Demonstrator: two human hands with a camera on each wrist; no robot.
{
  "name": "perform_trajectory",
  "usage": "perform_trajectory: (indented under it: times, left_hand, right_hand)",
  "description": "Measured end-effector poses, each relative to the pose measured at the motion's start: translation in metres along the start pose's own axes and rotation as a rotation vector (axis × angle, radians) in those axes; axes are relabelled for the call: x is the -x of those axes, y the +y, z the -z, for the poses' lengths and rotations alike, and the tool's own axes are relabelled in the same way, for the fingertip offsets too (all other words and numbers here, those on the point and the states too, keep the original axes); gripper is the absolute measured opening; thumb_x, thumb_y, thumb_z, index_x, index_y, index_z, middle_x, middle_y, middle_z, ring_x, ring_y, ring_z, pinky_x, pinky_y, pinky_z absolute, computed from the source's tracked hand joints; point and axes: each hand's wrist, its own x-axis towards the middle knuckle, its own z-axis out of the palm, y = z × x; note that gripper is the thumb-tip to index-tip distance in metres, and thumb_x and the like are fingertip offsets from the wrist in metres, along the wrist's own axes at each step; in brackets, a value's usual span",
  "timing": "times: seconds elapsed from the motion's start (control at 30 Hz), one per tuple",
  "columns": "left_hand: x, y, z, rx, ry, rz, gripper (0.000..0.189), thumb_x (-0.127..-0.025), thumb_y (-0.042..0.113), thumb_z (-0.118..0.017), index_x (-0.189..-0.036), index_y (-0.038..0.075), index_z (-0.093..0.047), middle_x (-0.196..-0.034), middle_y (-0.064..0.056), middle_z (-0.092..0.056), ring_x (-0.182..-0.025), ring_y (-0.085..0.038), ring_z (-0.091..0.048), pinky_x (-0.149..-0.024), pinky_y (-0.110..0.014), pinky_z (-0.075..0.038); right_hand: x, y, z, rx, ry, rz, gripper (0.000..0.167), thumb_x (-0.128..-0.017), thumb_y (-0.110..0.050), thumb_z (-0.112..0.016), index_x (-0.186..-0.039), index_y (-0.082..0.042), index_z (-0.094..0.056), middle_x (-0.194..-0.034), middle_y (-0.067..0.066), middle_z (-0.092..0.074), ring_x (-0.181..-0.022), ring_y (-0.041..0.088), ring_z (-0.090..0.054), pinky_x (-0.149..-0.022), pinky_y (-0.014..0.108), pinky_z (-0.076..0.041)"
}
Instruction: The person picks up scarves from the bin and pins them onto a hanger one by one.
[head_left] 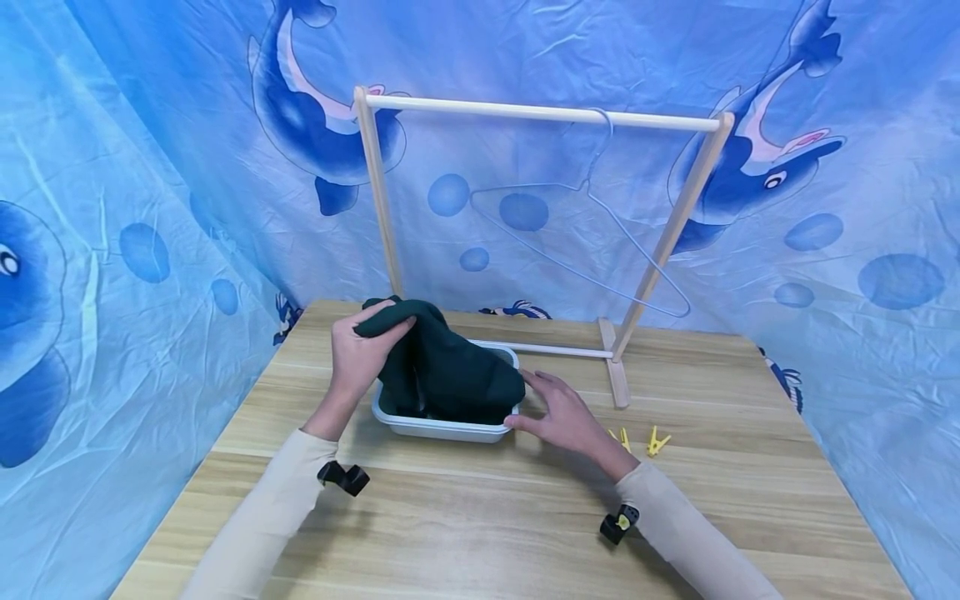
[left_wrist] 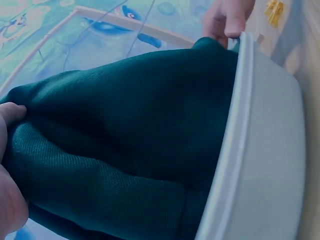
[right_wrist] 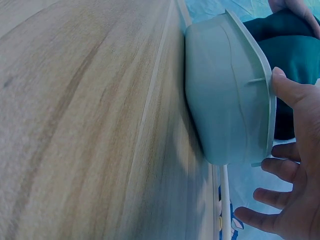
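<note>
A dark green cloth (head_left: 468, 375), possibly a garment, is partly raised out of a pale plastic basin (head_left: 442, 431). My left hand (head_left: 360, 354) pinches a folded end of it above the basin's left side. The rest of the cloth (left_wrist: 135, 115) still lies inside the basin and hides its bottom. At the basin's right end is my right hand (head_left: 561, 414). In the right wrist view its thumb touches the rim of the basin (right_wrist: 227, 90), while the other fingers (right_wrist: 272, 197) are spread and hold nothing.
Behind the basin stands a wooden rack (head_left: 675, 225) with a white top bar. A wire hanger (head_left: 637, 250) hangs from the bar toward the right. Yellow clothespins (head_left: 657, 442) lie on the wooden table (head_left: 465, 517) beyond my right forearm. A blue dolphin-print curtain surrounds the table.
</note>
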Motion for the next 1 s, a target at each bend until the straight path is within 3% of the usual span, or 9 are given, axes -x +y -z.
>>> perform_trajectory:
  times: [0.23,0.67,0.83,1.0]
  left_hand:
    - [-0.011,0.016,-0.005,0.037,0.007,-0.046,0.023,-0.087,0.015,-0.084,-0.108,0.007,-0.080,-0.100,0.000,-0.078,-0.096,-0.017,-0.071,-0.086,-0.029,-0.056]
    - [-0.023,0.044,-0.013,0.075,0.118,-0.084,0.022,-0.086,0.008,-0.083,-0.107,0.003,-0.080,-0.100,-0.004,-0.078,-0.093,-0.017,-0.074,-0.087,-0.029,-0.058]
    - [-0.026,0.053,-0.015,0.089,0.136,-0.123,0.020,-0.085,0.007,-0.084,-0.105,0.002,-0.080,-0.098,-0.005,-0.078,-0.091,-0.019,-0.074,-0.086,-0.029,-0.058]
    - [-0.029,0.064,-0.016,0.109,0.155,-0.172,0.019,-0.085,0.005,-0.083,-0.103,0.001,-0.080,-0.098,-0.005,-0.078,-0.092,-0.021,-0.073,-0.087,-0.030,-0.058]
  right_hand:
    - [-0.001,0.000,-0.001,0.014,0.015,0.011,0.089,-0.085,-0.067,-0.069,-0.156,-0.018,-0.045,-0.151,0.014,-0.052,-0.142,0.037,-0.045,-0.111,0.059,-0.039]
    - [-0.001,0.001,-0.001,0.029,0.024,0.043,0.088,-0.086,-0.066,-0.068,-0.155,-0.016,-0.046,-0.152,0.014,-0.052,-0.142,0.039,-0.045,-0.111,0.060,-0.039]
    - [0.002,0.000,0.009,0.026,0.032,0.068,0.083,-0.090,-0.062,-0.068,-0.155,-0.015,-0.046,-0.152,0.017,-0.051,-0.142,0.039,-0.045,-0.111,0.061,-0.038]
    - [0.004,-0.003,0.025,0.026,0.083,0.102,0.081,-0.088,-0.058,-0.072,-0.153,-0.015,-0.049,-0.151,0.012,-0.053,-0.139,0.036,-0.049,-0.111,0.058,-0.040]
